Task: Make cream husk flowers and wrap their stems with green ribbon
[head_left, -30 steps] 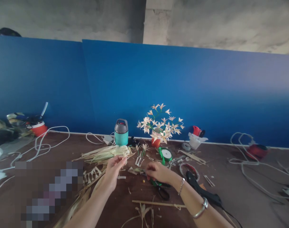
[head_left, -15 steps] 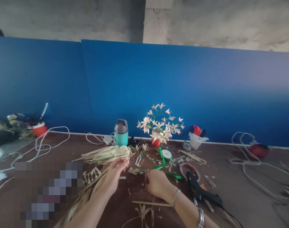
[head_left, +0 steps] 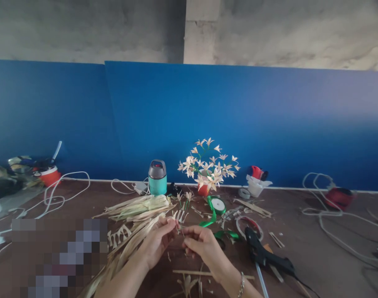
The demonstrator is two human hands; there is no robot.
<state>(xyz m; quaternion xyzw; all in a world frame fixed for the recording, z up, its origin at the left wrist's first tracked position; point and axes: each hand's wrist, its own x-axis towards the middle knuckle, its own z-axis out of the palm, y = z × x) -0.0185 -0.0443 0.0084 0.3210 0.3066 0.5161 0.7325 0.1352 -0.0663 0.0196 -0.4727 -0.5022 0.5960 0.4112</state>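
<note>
My left hand (head_left: 160,242) is closed in a pinch on a small pale corn husk piece (head_left: 175,217), whose tips show above the fingers. Close beside it, my right hand (head_left: 203,248) pinches a thin strand (head_left: 182,232) that crosses the narrow gap between the hands. The fingers cover most of both pieces. Long dried corn husks (head_left: 130,244) lie under and beside my left forearm. Beyond the hands are small husk flowers (head_left: 188,197) on stems and a green ribbon spool (head_left: 218,205). A black glue gun (head_left: 269,256) lies right of my right hand.
Husk flowers (head_left: 215,178) stand in a red pot (head_left: 203,190) at the back, near a teal flask (head_left: 158,184). A thin stick (head_left: 192,272) lies in front. White cables (head_left: 52,198) loop at left and right. A blue partition (head_left: 189,107) closes the back.
My right hand has risen from the table and come left to meet my left hand. My left hand has shifted slightly right and down, and a strand now shows between them.
</note>
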